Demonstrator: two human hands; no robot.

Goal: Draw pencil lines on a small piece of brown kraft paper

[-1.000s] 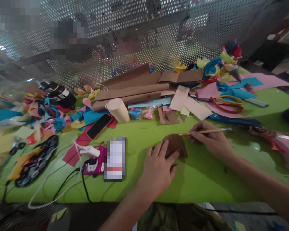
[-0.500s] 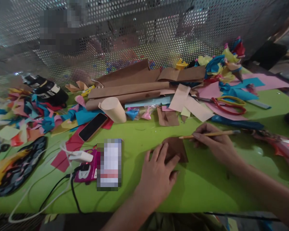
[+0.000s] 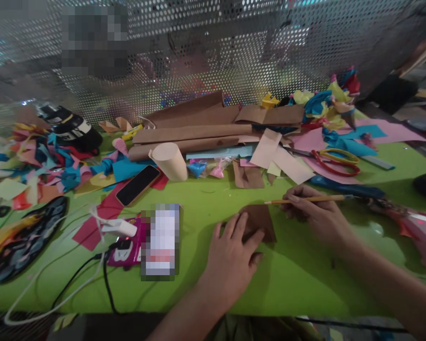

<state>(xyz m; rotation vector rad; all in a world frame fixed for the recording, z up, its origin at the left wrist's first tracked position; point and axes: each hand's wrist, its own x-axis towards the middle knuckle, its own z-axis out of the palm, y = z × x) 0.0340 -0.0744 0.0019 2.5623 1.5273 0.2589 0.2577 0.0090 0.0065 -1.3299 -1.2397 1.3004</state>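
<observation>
Under the spread fingers of my left hand (image 3: 232, 253) lies a small piece of brown paper (image 3: 264, 222), pressed flat on the green table (image 3: 291, 284). Part of the paper is hidden by the hand. My right hand (image 3: 312, 210) is closed around a wooden pencil (image 3: 323, 198), held nearly level. The pencil's tip points left, just above the paper's upper right edge; whether it touches I cannot tell. A folded brown paper piece (image 3: 248, 176) lies beyond my hands.
Red-and-yellow-handled scissors (image 3: 335, 161) lie at the back right, near a pink glue gun (image 3: 417, 227). To the left are a lit phone (image 3: 161, 239), a dark phone (image 3: 138, 184) and a magenta power strip (image 3: 126, 251) with cables. A rolled paper tube (image 3: 170, 162) stands behind.
My right hand with the pencil stays almost in place; the pencil now lies slightly more level. My left hand keeps its position on the brown paper. The camera view has shifted slightly.
</observation>
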